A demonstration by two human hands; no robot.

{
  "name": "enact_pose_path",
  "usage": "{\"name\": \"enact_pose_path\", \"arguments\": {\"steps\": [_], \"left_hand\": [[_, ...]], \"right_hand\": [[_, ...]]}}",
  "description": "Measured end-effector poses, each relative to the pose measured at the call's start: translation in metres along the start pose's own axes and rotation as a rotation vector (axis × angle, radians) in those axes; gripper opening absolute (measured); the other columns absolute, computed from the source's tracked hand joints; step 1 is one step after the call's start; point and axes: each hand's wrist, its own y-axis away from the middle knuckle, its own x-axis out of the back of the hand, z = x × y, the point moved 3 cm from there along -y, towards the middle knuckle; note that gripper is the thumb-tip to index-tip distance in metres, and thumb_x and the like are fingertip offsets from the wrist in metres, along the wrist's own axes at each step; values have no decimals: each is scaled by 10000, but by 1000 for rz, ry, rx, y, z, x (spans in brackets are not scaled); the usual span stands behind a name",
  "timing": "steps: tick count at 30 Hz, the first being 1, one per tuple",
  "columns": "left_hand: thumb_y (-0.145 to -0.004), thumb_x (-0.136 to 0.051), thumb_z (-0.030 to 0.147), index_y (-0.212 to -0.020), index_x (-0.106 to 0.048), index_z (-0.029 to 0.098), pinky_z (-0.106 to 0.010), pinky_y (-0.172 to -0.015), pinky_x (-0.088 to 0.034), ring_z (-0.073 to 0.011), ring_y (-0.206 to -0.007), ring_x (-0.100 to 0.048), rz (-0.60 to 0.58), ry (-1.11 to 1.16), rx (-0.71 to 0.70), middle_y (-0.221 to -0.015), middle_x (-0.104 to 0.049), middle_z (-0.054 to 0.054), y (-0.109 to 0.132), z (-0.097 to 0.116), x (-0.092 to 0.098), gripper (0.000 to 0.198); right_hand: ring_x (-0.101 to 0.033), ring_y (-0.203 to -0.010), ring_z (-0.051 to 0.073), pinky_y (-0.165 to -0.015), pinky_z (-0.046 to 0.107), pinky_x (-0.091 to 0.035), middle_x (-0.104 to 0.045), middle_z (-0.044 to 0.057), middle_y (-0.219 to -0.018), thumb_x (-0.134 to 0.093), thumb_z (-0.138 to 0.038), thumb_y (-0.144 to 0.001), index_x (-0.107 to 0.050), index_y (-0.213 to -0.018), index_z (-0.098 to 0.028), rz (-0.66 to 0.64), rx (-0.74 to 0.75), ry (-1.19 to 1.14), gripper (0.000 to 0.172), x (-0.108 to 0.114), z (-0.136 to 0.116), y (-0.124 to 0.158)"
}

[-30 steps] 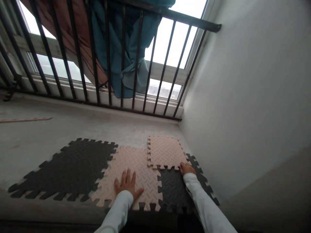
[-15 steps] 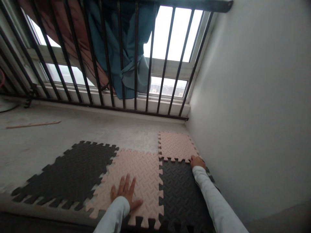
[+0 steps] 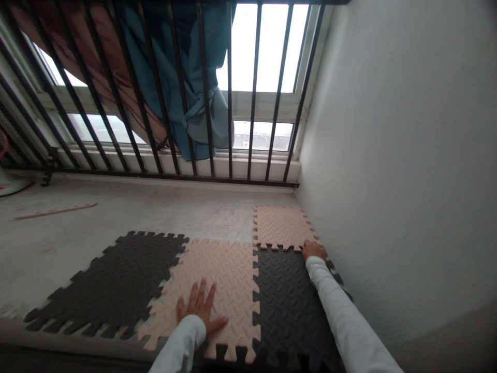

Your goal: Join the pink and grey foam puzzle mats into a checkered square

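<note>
My left hand [image 3: 201, 308] lies flat with its fingers spread on a pink foam mat tile [image 3: 229, 280]. A black tile [image 3: 112, 285] adjoins it on the left, and another black tile [image 3: 287, 300] on the right. Beyond the right black tile lies a smaller-looking pink tile [image 3: 282, 227], near the wall. My right hand [image 3: 313, 250] is at that tile's near right corner, its fingers bent together on the seam with the black tile. Its fingertips are partly hidden, so whether they pinch the edge is unclear.
A white wall [image 3: 399, 171] rises close on the right. Dark metal railings [image 3: 254, 103] stand along the window, with blue and pink cloth [image 3: 202, 103] hanging there. A thin brown strip [image 3: 56, 211] lies on the grey floor [image 3: 209, 212] at left.
The view has shifted slightly. The far pink tile's near edge now meets the black tile more closely, and my right hand has moved a little. My left hand stays flat in place.
</note>
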Motion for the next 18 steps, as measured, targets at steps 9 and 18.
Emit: {"name": "enact_pose_path", "arguments": {"steps": [9,18], "left_hand": [[-590,-463,637,-1304,-137,351,-618,-955,-19,-301,-1290,40,17,7,-3,-1427,-20,-4,-6,-4,-7,835],[-592,-429,650,-1309,-101,340,-618,-949,-20,-289,-1290,58,-10,-37,11,-1427,26,-5,-4,-1,-4,847]], "right_hand": [[-563,-899,205,-705,309,-423,-559,119,-1041,-299,-240,-826,-556,-1016,-193,-9,9,-21,323,0,0,-5],[-555,-884,199,-708,309,-407,-563,115,-1031,-338,-269,-815,-568,-1007,-191,46,34,-22,309,1,-2,0]]}}
